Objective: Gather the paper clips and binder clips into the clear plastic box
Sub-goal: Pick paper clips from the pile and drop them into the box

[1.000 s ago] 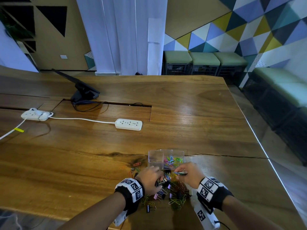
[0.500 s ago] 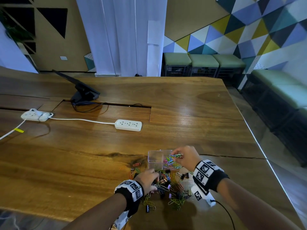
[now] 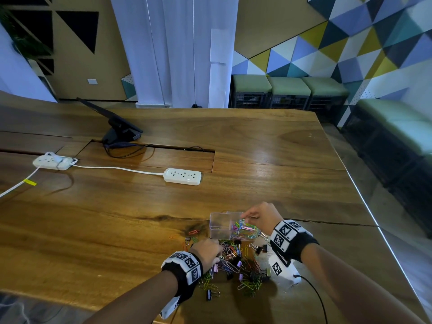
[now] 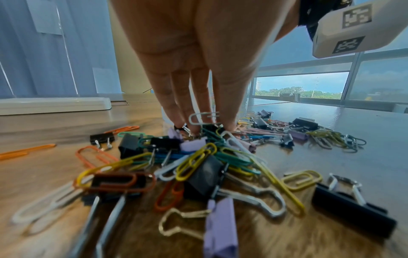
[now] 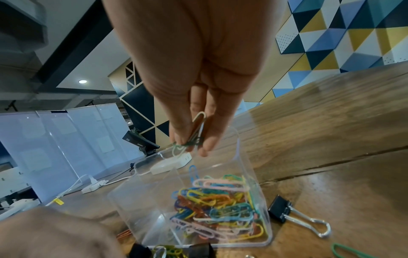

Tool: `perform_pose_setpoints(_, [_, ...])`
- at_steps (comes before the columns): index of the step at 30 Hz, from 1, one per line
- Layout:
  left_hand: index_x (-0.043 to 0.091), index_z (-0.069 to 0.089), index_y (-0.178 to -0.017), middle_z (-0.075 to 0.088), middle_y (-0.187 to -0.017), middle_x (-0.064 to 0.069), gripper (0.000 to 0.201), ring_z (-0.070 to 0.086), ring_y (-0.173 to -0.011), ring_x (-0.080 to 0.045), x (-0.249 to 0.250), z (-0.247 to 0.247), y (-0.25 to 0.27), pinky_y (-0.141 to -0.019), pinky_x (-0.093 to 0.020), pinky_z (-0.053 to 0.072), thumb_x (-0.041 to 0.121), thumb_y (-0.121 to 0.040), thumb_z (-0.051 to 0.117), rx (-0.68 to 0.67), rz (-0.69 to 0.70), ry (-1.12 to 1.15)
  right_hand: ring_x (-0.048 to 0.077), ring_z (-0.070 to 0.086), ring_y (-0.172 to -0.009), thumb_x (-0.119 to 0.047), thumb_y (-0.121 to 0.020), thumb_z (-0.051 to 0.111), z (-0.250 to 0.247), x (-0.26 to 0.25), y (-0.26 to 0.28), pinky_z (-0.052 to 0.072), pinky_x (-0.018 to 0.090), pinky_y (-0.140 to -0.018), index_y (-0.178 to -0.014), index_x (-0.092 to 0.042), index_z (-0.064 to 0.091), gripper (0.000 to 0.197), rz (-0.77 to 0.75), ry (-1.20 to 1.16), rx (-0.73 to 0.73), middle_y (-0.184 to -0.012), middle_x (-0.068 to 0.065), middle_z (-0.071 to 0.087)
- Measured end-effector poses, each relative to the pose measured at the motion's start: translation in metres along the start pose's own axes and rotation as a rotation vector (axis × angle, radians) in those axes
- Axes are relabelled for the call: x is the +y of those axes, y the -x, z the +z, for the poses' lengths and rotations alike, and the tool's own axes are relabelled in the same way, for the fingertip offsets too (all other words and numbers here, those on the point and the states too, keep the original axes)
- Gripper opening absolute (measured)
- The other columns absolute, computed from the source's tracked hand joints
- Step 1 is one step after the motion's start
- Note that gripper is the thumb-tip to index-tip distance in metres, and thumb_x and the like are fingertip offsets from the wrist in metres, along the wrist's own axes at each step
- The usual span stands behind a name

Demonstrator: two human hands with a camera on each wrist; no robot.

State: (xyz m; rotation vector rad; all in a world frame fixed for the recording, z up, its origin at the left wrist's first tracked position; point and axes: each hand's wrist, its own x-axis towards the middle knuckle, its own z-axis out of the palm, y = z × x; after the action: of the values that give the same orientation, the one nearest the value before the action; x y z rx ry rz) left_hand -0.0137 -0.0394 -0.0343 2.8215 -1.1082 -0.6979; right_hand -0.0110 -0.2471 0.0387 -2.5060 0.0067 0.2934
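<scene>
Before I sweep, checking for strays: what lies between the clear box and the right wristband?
One black binder clip on the bare table beside the clear box, in the right wrist view.

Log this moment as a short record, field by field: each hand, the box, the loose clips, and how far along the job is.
right hand: right hand above the clear plastic box, pinching a few paper clips in its fingertips
left hand: left hand with fingertips down in the loose pile, a white paper clip against them; grip unclear
box contents: coloured paper clips in one compartment; the other looks empty
loose clips: paper clips and binder clips mixed on the wooden table; a black binder clip lies beside the box
progress: partly done, much of the pile still outside
</scene>
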Motion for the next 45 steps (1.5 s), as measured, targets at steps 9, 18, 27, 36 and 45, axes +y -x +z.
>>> perform_pose_setpoints(9, [0.006,0.057,-0.114,0.052,-0.124,-0.009,0.029,0.049,-0.116,-0.024,-0.007,-0.003,-0.001,-0.100,-0.037,0.042,0.026,-0.098,0.043,0.036,-0.039,0.062,0.007,0.063,-0.104,-0.017,-0.090,0.058,0.002,0.004,-0.001,0.048,0.021,-0.094,-0.105,-0.020,0.069,0.019,-0.014,-0.016,-0.002,-0.113,-0.002,0.068])
perform_pose_setpoints(18, [0.010,0.058,-0.104,0.066,-0.106,-0.008,0.021,0.061,-0.100,-0.022,-0.004,-0.023,-0.004,-0.087,-0.032,0.048,0.026,-0.097,0.047,0.114,-0.075,0.315,0.009,0.065,-0.096,-0.018,-0.090,0.058,0.004,0.002,0.002,0.050,0.022,-0.091,-0.103,-0.017,0.070,0.018,-0.011,-0.011,-0.007,-0.107,0.000,0.071])
perform_pose_setpoints(27, [0.016,0.064,-0.104,0.067,-0.104,-0.002,0.021,0.058,-0.086,-0.008,0.008,-0.054,-0.003,-0.074,-0.016,0.046,0.030,-0.093,0.054,0.265,-0.041,0.470,-0.010,0.048,-0.062,-0.019,-0.089,0.057,0.014,0.015,0.037,0.039,0.002,-0.055,-0.100,-0.023,0.065,0.014,-0.096,0.067,-0.049,-0.080,-0.021,0.054])
perform_pose_setpoints(36, [0.015,0.062,-0.118,0.067,-0.115,-0.006,0.026,0.062,-0.102,-0.019,0.028,-0.067,-0.033,-0.090,-0.029,0.049,0.018,-0.096,0.048,0.265,-0.078,0.475,0.011,0.054,-0.099,-0.030,-0.084,0.062,0.046,0.053,0.053,0.047,0.025,-0.092,-0.119,-0.021,0.055,0.037,-0.045,0.270,-0.336,-0.111,-0.005,0.055])
perform_pose_setpoints(45, [0.011,0.056,-0.129,0.052,-0.138,-0.005,0.046,0.047,-0.128,-0.020,0.037,-0.051,-0.049,-0.108,-0.026,0.036,-0.008,-0.092,0.037,0.177,0.030,0.387,0.010,0.051,-0.103,-0.038,-0.075,0.072,0.072,0.056,0.062,0.048,0.024,-0.093,-0.122,-0.023,0.052,0.054,-0.059,0.289,-0.273,-0.123,-0.005,0.052])
